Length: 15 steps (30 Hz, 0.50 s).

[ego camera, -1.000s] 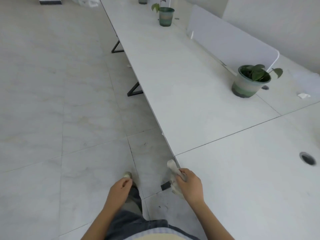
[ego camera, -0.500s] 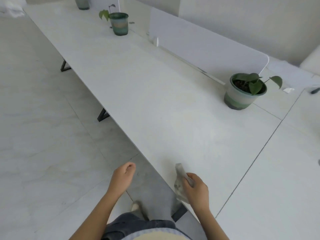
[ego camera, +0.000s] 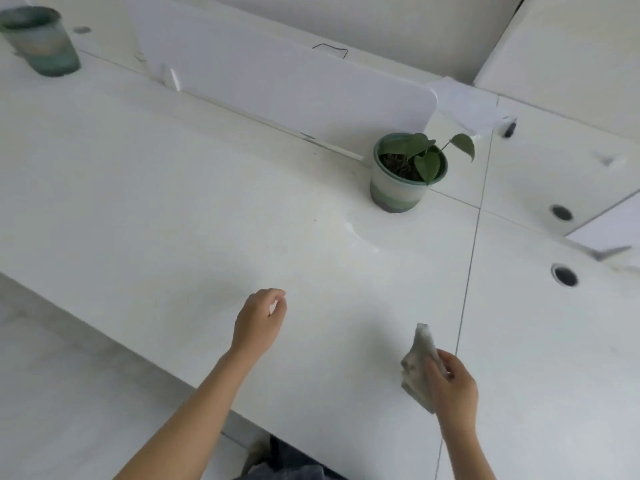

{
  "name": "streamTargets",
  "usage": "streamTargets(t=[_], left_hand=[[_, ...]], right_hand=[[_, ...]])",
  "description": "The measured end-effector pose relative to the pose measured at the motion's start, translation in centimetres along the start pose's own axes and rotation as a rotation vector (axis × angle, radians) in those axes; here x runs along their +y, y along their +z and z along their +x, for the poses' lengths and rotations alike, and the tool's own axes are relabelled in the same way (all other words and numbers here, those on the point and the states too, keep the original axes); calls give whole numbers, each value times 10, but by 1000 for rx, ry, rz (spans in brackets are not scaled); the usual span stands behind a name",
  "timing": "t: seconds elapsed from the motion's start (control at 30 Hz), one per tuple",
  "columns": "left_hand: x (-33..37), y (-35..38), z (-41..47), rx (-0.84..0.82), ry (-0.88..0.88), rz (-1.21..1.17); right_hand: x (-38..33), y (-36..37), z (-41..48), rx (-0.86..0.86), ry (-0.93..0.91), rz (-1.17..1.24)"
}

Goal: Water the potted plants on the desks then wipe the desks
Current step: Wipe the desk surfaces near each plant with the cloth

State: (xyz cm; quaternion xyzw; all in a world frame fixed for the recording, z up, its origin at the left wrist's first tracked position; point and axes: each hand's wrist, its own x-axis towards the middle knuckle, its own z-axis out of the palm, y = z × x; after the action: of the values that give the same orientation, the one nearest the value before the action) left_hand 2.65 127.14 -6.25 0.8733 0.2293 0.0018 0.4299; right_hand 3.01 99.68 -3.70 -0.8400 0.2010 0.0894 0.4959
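Over desk (ego camera: 166, 209): right hand (ego camera: 454, 384) fingers pinch crumpled cloth (ego camera: 415, 367); left hand (ego camera: 258, 323) loosely curled (holds nothing).

Right hand (ego camera: 450, 384) grips a crumpled cloth (ego camera: 417, 367) over the white desk (ego camera: 173, 209); left hand (ego camera: 258, 322) hovers loosely curled, potted plant (ego camera: 403, 176) beyond.

The far pot (ego camera: 38, 43) is blurred, maybe edge-cut; the cloth (ego camera: 417, 362) partly hidden.

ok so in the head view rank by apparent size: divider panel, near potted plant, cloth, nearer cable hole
1. divider panel, clearly largest
2. near potted plant
3. cloth; the right hand covers part, and it is nearer the camera, so less sure
4. nearer cable hole, smallest
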Motion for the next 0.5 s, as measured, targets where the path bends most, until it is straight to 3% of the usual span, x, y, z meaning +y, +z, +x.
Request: streamTargets(t=[0.17,0.27,0.37,0.43,0.5], left_hand=[[14,14,81,22,179,382],[7,26,117,-23,133,598],[-3,38,124,-47,104,719],[-7,42,124,-21,120,746],[-10,45,126,19,140,750]], right_hand=[[-54,-19,107,223,-55,-63],[-83,-17,172,275,-182,-159],[-87,-7,234,220,-212,-448],[-76,5,265,94,-210,-649],[-67,17,280,33,-223,-725]])
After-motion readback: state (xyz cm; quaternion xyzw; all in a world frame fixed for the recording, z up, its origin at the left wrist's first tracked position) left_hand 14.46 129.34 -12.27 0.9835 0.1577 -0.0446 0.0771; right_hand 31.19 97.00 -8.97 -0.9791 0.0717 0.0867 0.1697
